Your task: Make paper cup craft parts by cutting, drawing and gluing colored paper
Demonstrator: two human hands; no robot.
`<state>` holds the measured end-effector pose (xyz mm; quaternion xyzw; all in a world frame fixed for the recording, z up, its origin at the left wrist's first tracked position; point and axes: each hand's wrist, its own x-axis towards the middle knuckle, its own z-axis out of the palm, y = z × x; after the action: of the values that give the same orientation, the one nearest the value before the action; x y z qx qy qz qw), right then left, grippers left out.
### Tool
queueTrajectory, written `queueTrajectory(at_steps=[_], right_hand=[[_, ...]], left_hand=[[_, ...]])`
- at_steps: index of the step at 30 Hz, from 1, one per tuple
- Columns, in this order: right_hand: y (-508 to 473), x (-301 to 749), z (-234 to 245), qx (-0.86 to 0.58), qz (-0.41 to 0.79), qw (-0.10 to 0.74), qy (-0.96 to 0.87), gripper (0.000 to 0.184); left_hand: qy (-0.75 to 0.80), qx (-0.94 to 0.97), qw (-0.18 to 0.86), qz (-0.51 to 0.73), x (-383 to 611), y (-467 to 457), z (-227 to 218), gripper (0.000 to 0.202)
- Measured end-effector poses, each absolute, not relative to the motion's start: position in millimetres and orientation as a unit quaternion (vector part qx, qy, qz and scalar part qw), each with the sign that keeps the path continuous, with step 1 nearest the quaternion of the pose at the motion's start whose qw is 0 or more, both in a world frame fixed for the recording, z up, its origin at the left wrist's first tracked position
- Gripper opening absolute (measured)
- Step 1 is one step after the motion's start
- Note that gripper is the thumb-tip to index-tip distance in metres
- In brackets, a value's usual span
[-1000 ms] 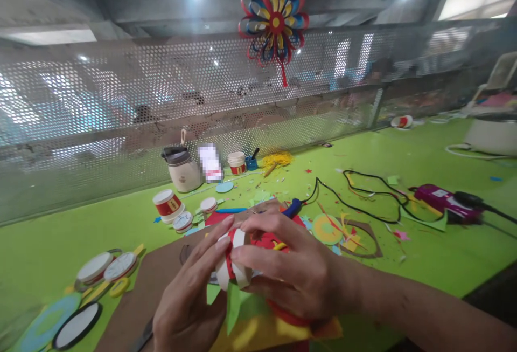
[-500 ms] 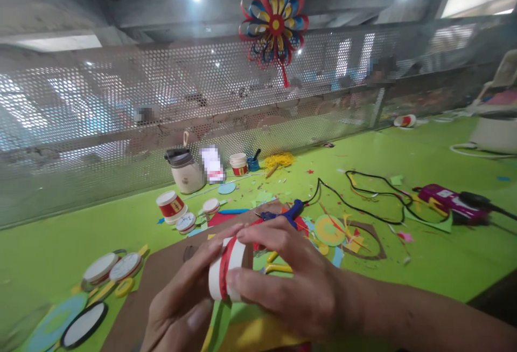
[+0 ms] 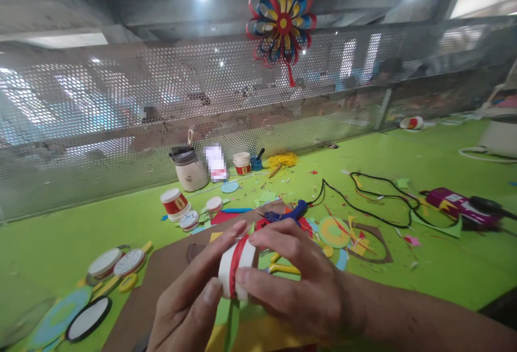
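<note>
Between my two hands is a thick white disc [image 3: 226, 270] with a red band around its rim, held tilted. A green strip [image 3: 231, 324] hangs down from it. On the left side, my left hand [image 3: 194, 298] has its fingers along the disc's top edge and its thumb at the lower edge. My right hand [image 3: 297, 274] grips the other side, thumb pressed near the red band and fingers curled over the top. Just beyond the hands lie a blue glue gun [image 3: 297, 212] and a yellow-handled tool [image 3: 285, 269], partly hidden by my right hand.
Brown board [image 3: 161, 276] lies beneath the hands. Several white lids [image 3: 105, 262] and a black-rimmed oval [image 3: 89, 319] are at left. A red-labelled tub [image 3: 174, 205], a jug [image 3: 190, 171] and a phone [image 3: 216, 162] stand further back. A black cord [image 3: 361, 212] runs right to a purple box [image 3: 460, 204].
My left thumb has come up against the disc's lower edge, and the disc has turned slightly. The whole view has shifted a little, so things appear further right.
</note>
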<state>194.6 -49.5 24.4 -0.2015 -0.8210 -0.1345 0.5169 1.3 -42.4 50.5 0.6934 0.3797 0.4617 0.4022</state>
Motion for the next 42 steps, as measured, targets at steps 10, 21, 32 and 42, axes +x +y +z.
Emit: queueTrajectory(at_steps=[10,21,32,42], right_hand=[[-48,191,33,-0.202,-0.115,0.536,-0.811,0.037],[-47,192,34,-0.2,-0.109,0.534,-0.814,0.036],[-48,194,34,-0.212,-0.103,0.513,-0.826,0.035],[-45,195,38,-0.195,-0.095,0.522,-0.825,0.034]], left_hand=[[0.343,0.673,0.446,0.48,4,-37,40,0.034],[0.315,0.664,0.432,0.523,4,-40,32,0.032],[0.319,0.663,0.424,0.528,5,-36,31,0.03],[0.304,0.632,0.454,0.55,10,-37,29,0.028]])
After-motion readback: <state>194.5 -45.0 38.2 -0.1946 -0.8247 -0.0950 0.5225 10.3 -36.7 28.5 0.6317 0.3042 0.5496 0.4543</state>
